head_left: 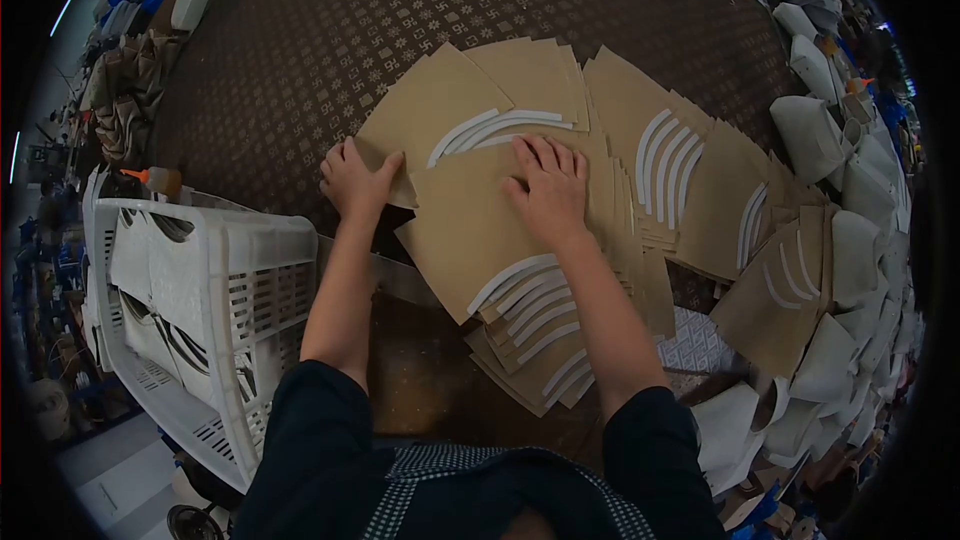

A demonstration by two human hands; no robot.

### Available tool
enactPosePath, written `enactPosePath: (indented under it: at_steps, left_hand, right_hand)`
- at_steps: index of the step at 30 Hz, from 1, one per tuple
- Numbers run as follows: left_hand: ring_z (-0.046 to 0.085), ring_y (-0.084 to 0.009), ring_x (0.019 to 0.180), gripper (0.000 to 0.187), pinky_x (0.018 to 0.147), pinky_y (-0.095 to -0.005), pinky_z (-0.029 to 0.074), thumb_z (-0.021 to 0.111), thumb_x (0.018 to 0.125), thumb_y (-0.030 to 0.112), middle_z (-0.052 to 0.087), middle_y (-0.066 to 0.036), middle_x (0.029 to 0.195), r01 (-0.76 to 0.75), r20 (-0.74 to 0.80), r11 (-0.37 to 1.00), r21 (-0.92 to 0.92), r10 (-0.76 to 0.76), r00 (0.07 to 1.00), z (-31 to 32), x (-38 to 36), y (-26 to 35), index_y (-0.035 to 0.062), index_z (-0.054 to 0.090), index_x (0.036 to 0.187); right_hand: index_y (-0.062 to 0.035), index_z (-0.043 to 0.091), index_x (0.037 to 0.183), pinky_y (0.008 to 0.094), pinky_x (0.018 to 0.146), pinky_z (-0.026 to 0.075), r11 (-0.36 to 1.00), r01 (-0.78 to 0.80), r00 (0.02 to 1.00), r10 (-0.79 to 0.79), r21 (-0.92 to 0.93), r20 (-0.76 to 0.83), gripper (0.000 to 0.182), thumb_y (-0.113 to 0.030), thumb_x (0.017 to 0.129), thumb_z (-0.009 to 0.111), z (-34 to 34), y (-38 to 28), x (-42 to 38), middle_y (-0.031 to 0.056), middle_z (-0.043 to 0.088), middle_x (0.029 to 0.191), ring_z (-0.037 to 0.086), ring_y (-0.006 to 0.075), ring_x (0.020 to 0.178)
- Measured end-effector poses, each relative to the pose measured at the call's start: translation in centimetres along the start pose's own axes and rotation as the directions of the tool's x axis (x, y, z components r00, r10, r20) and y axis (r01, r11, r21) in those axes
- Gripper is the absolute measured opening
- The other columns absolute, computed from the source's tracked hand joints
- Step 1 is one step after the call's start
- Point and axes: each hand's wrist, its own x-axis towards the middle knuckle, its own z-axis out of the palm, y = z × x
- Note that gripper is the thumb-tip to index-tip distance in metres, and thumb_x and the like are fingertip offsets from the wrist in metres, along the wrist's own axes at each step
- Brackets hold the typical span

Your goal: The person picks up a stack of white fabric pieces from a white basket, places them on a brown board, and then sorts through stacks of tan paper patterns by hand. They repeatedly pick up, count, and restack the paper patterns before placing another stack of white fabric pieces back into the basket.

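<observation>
Brown paper-like sheets (470, 205) lie fanned out in overlapping layers, with white curved strips (520, 120) on them. My left hand (355, 177) rests at the left edge of the upper sheets, thumb spread from the fingers and touching a corner. My right hand (552, 185) lies palm down on the sheet in the middle, its fingers loosely apart. Its index fingertip is at the end of a white strip. More curved strips (540, 305) show on the sheets below, partly covered by my right forearm.
At left stands a white plastic crate (220, 240) holding pale pieces with dark curved edges. Further brown sheets (740, 190) fan out to the right. Pale folded pieces (810, 135) pile along the right table edge. A patterned dark cloth (300, 30) covers the far table.
</observation>
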Motion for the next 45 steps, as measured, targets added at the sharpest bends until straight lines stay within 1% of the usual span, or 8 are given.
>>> enactPosePath:
  at_steps: [4, 10, 13, 18, 31, 34, 38, 45]
  left_hand:
    - [0.058, -0.0300, 0.094, 0.036, 0.085, -0.0417, 0.046, 0.068, 0.080, 0.030, 0.059, -0.013, 0.099, 0.166, 0.257, 0.962, -0.216, -0.108, 0.960, -0.3, 4.0, -3.0, 0.0071, 0.061, 0.106]
    - [0.062, -0.0294, 0.088, 0.035, 0.079, -0.0409, 0.049, 0.067, 0.082, 0.036, 0.061, -0.012, 0.094, -0.121, -0.097, 0.846, -0.519, 0.082, 0.992, -1.2, 11.3, -4.3, 0.0048, 0.064, 0.097]
    - [0.063, -0.0297, 0.090, 0.039, 0.080, -0.0399, 0.050, 0.072, 0.076, 0.038, 0.063, -0.012, 0.095, -0.113, -0.049, 0.967, -0.229, 0.105, 0.993, -1.0, 11.7, -2.1, 0.0035, 0.064, 0.092]
    - [0.064, -0.0298, 0.087, 0.033, 0.078, -0.0380, 0.050, 0.072, 0.071, 0.030, 0.066, -0.014, 0.091, 0.139, 0.585, 0.980, -0.142, -0.030, 0.810, -1.0, 8.9, -2.3, 0.0034, 0.063, 0.088]
    - [0.061, -0.0309, 0.098, 0.031, 0.085, -0.0394, 0.048, 0.062, 0.086, 0.024, 0.064, -0.013, 0.107, -0.168, -0.045, 0.920, -0.354, 0.162, 0.986, -1.6, 16.1, -2.4, 0.0072, 0.060, 0.112]
    - [0.056, -0.0316, 0.110, 0.041, 0.092, -0.0393, 0.045, 0.063, 0.086, 0.026, 0.057, -0.015, 0.121, -0.293, -0.309, 0.956, -0.004, 0.278, 0.910, -1.0, 14.3, -0.5, 0.0076, 0.057, 0.122]
    - [0.046, -0.0340, 0.124, 0.054, 0.103, -0.0460, 0.036, 0.064, 0.086, 0.029, 0.052, -0.016, 0.129, -0.246, 0.298, 0.784, -0.571, 0.477, 0.827, -0.3, 3.8, 4.7, 0.0065, 0.048, 0.133]
    - [0.037, -0.0334, 0.132, 0.073, 0.107, -0.0486, 0.028, 0.072, 0.075, 0.038, 0.043, -0.015, 0.140, -0.576, 0.155, 0.706, -0.412, 0.677, 0.720, 0.1, -9.6, 9.4, 0.0065, 0.046, 0.136]
  right_hand:
    - [-0.0151, 0.052, 0.132, 0.0535, 0.109, 0.024, 0.999, 0.039, 0.998, -0.040, -0.027, -0.043, 0.056, -0.034, 0.081, 0.064, 0.5, 0.4, -0.4, 0.0019, 0.046, 0.139, 0.039, 0.0265, 0.128]
    - [-0.0160, 0.051, 0.133, 0.0547, 0.110, 0.023, 0.996, 0.060, 0.995, -0.065, -0.071, -0.076, 0.056, -0.034, 0.082, 0.062, 0.7, 0.2, -0.3, -0.0002, 0.045, 0.141, 0.039, 0.0257, 0.131]
    - [-0.0158, 0.052, 0.133, 0.0550, 0.111, 0.022, 0.997, 0.053, 0.997, -0.056, -0.064, -0.047, 0.055, -0.034, 0.082, 0.061, 1.0, 0.3, -0.2, -0.0010, 0.045, 0.141, 0.039, 0.0251, 0.131]
    - [-0.0147, 0.053, 0.131, 0.0548, 0.111, 0.021, 0.999, 0.039, 0.998, -0.041, -0.033, -0.046, 0.053, -0.033, 0.082, 0.060, 0.9, 0.4, -0.3, -0.0009, 0.047, 0.139, 0.040, 0.0248, 0.130]
    - [-0.0138, 0.055, 0.128, 0.0544, 0.110, 0.022, 0.999, 0.038, 0.997, -0.040, -0.035, -0.059, 0.051, -0.031, 0.080, 0.060, 0.7, 0.0, -0.4, 0.0005, 0.049, 0.134, 0.040, 0.0241, 0.128]
    - [-0.0137, 0.057, 0.125, 0.0540, 0.109, 0.023, 0.999, 0.038, 0.996, -0.038, -0.005, -0.083, 0.049, -0.030, 0.079, 0.061, 0.4, 0.2, -0.1, 0.0007, 0.052, 0.129, 0.041, 0.0236, 0.126]
    - [-0.0147, 0.058, 0.122, 0.0516, 0.109, 0.024, 0.998, 0.031, 0.999, -0.029, 0.057, -0.029, 0.047, -0.030, 0.078, 0.063, -0.2, 0.3, 0.0, 0.0014, 0.054, 0.125, 0.044, 0.0234, 0.121]
    - [-0.0148, 0.062, 0.109, 0.0503, 0.108, 0.027, 0.988, 0.076, 0.997, -0.073, 0.131, -0.025, 0.035, -0.029, 0.077, 0.066, -1.9, 2.3, -3.1, 0.0017, 0.057, 0.114, 0.047, 0.0248, 0.114]
